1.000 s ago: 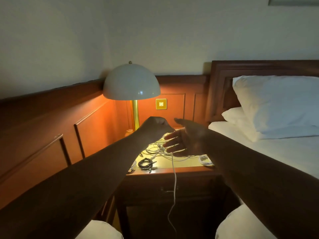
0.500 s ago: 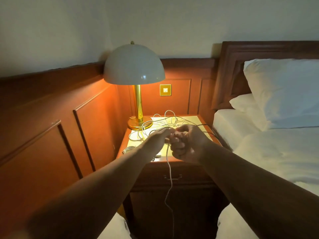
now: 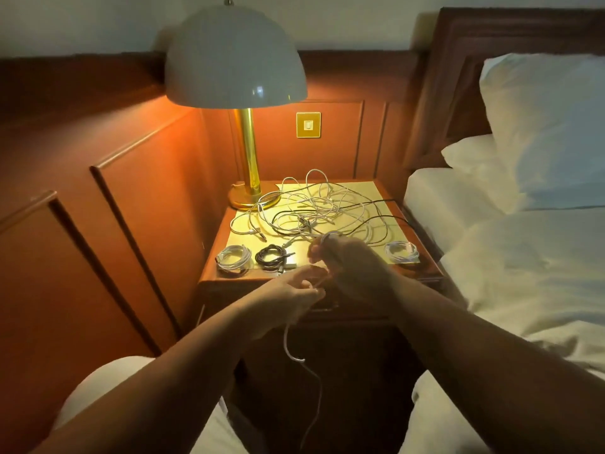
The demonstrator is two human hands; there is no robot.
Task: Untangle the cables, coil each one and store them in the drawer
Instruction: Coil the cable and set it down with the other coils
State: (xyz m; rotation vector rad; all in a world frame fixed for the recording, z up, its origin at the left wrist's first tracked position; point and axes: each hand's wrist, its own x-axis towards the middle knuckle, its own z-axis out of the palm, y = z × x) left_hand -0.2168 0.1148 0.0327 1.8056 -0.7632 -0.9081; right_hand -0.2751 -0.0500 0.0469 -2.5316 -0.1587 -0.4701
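A bed (image 3: 523,263) with white sheets and two white pillows (image 3: 543,126) fills the right side, against a dark wooden headboard (image 3: 458,60). Red-brown wood panelling (image 3: 114,208) covers the wall on the left and behind. In the corner stands a wooden nightstand; its worktop (image 3: 376,191) is lit by a lamp (image 3: 235,60) with a white dome shade and a brass stem. A brass switch plate (image 3: 308,125) sits on the wall behind; no writing can be read on it or anywhere else.

A loose tangle of cables (image 3: 320,208), mostly white with some black, spreads across the middle and back of the worktop. Along the front edge lie three finished coils: a white coil (image 3: 233,259) at the left, a black coil (image 3: 272,255) just beside it, and another white coil (image 3: 402,251) at the right.

Two bare arms reach in from below. The right hand (image 3: 353,273) is curled around small loops of a white cable (image 3: 296,348) above the front edge. The left hand (image 3: 294,293) pinches the same cable just beside it; the loose end hangs down in front of the nightstand.
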